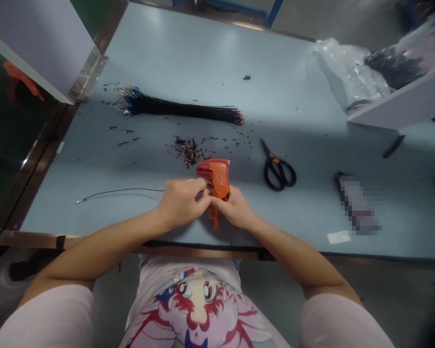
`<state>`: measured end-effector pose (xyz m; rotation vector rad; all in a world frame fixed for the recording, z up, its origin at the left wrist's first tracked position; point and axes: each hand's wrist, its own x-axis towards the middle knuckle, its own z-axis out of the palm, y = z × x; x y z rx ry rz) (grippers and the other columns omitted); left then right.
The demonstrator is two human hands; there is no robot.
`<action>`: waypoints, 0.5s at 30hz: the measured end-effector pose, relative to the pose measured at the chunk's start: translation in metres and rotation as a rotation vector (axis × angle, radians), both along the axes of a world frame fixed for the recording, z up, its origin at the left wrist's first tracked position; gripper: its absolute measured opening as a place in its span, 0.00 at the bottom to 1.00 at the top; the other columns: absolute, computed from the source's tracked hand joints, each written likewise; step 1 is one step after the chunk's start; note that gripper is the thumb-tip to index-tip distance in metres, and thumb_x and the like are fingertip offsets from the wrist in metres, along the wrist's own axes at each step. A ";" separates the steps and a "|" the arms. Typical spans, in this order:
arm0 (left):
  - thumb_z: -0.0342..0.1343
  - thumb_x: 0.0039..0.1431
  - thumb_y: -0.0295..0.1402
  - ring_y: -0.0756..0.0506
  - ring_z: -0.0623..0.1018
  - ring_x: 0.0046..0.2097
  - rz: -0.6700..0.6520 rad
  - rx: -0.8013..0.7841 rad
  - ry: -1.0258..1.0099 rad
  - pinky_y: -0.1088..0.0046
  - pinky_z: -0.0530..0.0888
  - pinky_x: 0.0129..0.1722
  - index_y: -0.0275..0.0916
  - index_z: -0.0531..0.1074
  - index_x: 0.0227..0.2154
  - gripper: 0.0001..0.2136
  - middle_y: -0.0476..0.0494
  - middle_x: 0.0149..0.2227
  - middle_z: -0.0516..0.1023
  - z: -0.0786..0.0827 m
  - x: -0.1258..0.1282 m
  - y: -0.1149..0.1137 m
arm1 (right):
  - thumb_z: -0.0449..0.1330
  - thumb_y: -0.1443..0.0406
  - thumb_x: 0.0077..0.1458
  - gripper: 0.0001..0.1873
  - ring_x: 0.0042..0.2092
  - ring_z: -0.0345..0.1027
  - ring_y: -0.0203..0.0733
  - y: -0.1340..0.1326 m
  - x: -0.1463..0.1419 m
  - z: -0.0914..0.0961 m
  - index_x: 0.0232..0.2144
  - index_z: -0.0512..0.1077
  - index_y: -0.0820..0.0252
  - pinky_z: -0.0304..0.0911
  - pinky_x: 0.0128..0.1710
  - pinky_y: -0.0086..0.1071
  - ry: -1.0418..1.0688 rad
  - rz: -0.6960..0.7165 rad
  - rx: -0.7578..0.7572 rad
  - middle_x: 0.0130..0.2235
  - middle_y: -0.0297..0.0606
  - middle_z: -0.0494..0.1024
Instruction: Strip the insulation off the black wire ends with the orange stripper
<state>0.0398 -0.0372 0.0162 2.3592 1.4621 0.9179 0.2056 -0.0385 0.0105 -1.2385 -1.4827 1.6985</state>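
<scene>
My right hand (236, 208) grips an orange and red wire stripper (220, 182) by its handles, its jaws facing left. Close against the tool, my left hand (184, 199) is closed around a thin black wire (130, 190). The wire trails left over the table and ends in a blue-collared metal terminal (80, 200). Its other end is hidden by my left fingers near the stripper. Just beyond the jaws lies a pile of black and coppery scraps (187, 151). Farther back rests a long bundle of black wires (184, 108), with blue and metal terminals at the left and bare copper ends at the right.
Black-handled scissors (280, 174) lie right of the stripper. A pixelated oblong object (358, 203) and a white paper slip (338, 237) are farther right. Loose terminal pieces (128, 141) lie at left. Clear plastic bags (355, 72) stand back right; upright panels (39, 43) border the left.
</scene>
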 end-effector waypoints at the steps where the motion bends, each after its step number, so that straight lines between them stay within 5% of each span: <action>1: 0.52 0.51 0.31 0.53 0.66 0.21 0.000 -0.003 0.003 0.75 0.58 0.24 0.38 0.66 0.19 0.08 0.52 0.17 0.68 0.000 0.000 0.000 | 0.59 0.66 0.51 0.07 0.18 0.66 0.35 0.000 0.000 0.000 0.24 0.65 0.60 0.63 0.18 0.27 -0.013 -0.005 0.003 0.17 0.31 0.71; 10: 0.53 0.50 0.29 0.53 0.64 0.21 -0.016 -0.010 -0.033 0.75 0.58 0.24 0.38 0.67 0.19 0.06 0.53 0.17 0.67 -0.002 0.001 -0.003 | 0.59 0.63 0.52 0.16 0.13 0.59 0.32 0.003 0.003 0.001 0.16 0.61 0.59 0.54 0.13 0.25 -0.116 -0.070 0.014 0.12 0.30 0.65; 15: 0.53 0.48 0.28 0.55 0.59 0.19 0.019 -0.164 -0.251 0.78 0.58 0.22 0.37 0.67 0.18 0.06 0.55 0.15 0.62 0.013 -0.004 0.005 | 0.62 0.56 0.51 0.18 0.17 0.65 0.35 0.021 0.018 0.003 0.20 0.64 0.62 0.62 0.16 0.27 -0.005 -0.206 -0.118 0.17 0.34 0.69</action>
